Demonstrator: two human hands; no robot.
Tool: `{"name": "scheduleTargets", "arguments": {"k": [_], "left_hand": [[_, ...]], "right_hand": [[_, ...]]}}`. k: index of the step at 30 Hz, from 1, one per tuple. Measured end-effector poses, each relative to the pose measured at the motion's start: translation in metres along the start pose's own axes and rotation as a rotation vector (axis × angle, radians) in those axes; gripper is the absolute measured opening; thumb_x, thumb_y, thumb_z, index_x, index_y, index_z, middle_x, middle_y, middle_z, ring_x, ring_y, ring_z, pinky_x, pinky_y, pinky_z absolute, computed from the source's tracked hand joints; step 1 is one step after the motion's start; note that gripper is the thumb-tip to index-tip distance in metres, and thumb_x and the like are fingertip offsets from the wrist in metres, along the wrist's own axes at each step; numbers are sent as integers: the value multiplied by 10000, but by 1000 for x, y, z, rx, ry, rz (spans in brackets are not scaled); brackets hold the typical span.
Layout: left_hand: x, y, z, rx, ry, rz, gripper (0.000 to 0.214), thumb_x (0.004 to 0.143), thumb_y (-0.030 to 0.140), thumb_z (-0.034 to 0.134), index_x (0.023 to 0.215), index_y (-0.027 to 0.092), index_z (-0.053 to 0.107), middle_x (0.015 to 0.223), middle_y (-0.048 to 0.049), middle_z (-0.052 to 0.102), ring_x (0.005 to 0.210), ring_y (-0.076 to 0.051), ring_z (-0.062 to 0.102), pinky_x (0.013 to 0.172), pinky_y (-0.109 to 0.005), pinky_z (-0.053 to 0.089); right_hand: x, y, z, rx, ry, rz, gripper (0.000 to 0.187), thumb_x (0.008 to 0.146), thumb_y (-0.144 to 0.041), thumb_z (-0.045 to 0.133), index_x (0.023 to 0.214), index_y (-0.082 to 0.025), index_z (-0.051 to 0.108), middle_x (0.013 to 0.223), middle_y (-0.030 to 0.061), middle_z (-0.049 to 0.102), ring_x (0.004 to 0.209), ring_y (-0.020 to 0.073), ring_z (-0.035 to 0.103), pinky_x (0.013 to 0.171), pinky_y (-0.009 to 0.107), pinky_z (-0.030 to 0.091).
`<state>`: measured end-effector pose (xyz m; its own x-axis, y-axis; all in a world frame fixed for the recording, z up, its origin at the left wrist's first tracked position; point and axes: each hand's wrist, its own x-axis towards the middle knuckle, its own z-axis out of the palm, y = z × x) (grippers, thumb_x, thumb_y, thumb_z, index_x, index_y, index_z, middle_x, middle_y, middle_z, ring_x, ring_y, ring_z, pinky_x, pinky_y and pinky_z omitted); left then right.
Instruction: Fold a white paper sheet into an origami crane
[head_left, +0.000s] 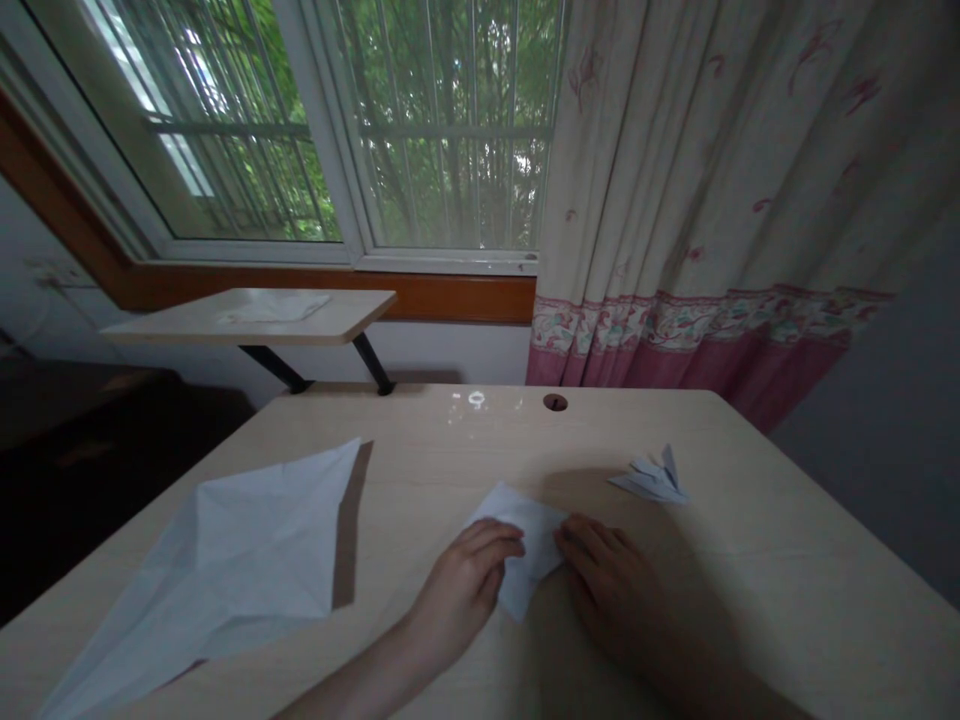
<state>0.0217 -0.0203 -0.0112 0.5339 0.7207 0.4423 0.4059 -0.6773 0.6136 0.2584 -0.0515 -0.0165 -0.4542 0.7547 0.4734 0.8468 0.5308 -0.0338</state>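
Observation:
A small folded square of white paper (531, 530) lies on the desk in front of me, one corner pointing away and another toward me. My left hand (474, 570) rests on its left side, with curled fingers pressed on the sheet and the thumb tucked underneath. At the right corner, the bent fingers of my right hand (604, 575) grip the edge of the same paper. Both hands are closed on it, and they hide its left and right edges. Beyond my right hand stands a small folded paper figure (654, 478) with pointed tips, apart from both hands.
A large creased white sheet (262, 550) covers the desk's left part, its right edge lifted. The pale wooden desk (420, 450) has a cable hole (555, 402) near its back edge. A raised shelf (330, 325) at back left bears another paper (277, 306). A curtain (690, 200) hangs behind.

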Motion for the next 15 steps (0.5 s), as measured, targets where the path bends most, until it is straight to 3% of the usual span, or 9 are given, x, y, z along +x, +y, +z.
{"name": "scheduleTargets", "arguments": {"k": [7,15], "left_hand": [[6,18,-7,23,-108,-99,296,802,28,663,1033,210,625,1172,-54,668,1121,-233,610,982,-367,505],[6,14,-5,58,-118,-106,194,875,65,699,949,210,592,1112,-34,677,1069,-220,623,924,-344,511]], "right_hand": [[1,-3,-6,-9,14,-4,419,820,-56,434,1138,-138,694,1140,144,746,1022,297,712,835,456,599],[3,1,-5,241,-7,-38,442,855,-59,449,1219,-178,670,1238,111,714,1139,245,661,975,452,544]]}}
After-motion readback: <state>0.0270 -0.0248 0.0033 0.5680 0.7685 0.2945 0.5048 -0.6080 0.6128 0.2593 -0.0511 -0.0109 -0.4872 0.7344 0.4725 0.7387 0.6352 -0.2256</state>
